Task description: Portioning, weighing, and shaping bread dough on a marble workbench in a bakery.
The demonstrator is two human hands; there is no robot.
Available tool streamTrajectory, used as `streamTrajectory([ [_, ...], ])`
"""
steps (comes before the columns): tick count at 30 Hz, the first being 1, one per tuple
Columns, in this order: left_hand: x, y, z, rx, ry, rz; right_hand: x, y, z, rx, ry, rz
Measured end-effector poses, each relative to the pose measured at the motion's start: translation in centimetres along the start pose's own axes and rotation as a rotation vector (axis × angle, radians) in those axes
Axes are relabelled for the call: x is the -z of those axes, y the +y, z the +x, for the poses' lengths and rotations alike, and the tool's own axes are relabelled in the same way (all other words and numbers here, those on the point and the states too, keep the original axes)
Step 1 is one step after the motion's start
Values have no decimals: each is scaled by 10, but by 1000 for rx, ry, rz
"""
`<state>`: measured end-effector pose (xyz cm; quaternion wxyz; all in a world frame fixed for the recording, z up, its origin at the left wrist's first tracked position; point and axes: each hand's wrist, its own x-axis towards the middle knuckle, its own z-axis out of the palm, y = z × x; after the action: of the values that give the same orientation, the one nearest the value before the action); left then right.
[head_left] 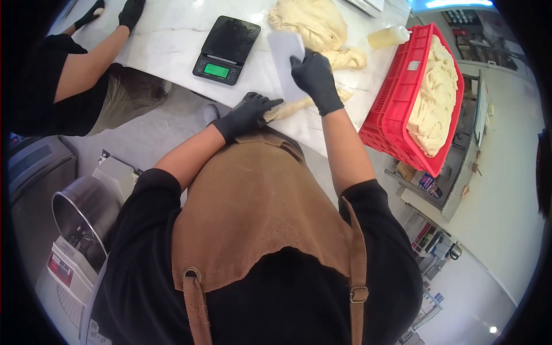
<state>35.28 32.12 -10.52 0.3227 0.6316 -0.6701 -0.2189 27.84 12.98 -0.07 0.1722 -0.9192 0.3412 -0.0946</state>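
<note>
My right hand point(315, 80), in a black glove, grips a white flat dough scraper point(286, 54) tilted over a strip of dough point(287, 109) along the marble counter's front edge. My left hand point(248, 115), also gloved, has its fingers on that strip's left end, the index finger pointing right. Behind the scraper sit a large mound of pale dough point(307, 20) and a smaller piece point(345, 59). A black digital scale point(230, 43) with a lit green display stands left of them on the counter point(172, 46).
A red crate point(376, 123) full of dough stands at the right, near a bottle of yellow liquid point(385, 38). A co-worker's gloved hands point(127, 12) rest at the upper left. A steel mixer bowl point(86, 210) and machinery sit at the lower left.
</note>
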Motion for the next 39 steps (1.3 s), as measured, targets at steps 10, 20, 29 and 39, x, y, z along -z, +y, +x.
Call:
streamTrajectory([
  [10, -9, -11, -2, -175, 152, -118, -19, -6, -23, -106, -23, 24],
  [20, -11, -11, -13, -57, 53, 103, -16, 7, -23, -125, 132, 226],
  [29, 35, -18, 16, -15, 369, -159, -11, 19, -30, -270, 412, 790],
  [39, 71, -25, 84, 278, 391, 446, 107, 111, -104, -498, 625, 745],
])
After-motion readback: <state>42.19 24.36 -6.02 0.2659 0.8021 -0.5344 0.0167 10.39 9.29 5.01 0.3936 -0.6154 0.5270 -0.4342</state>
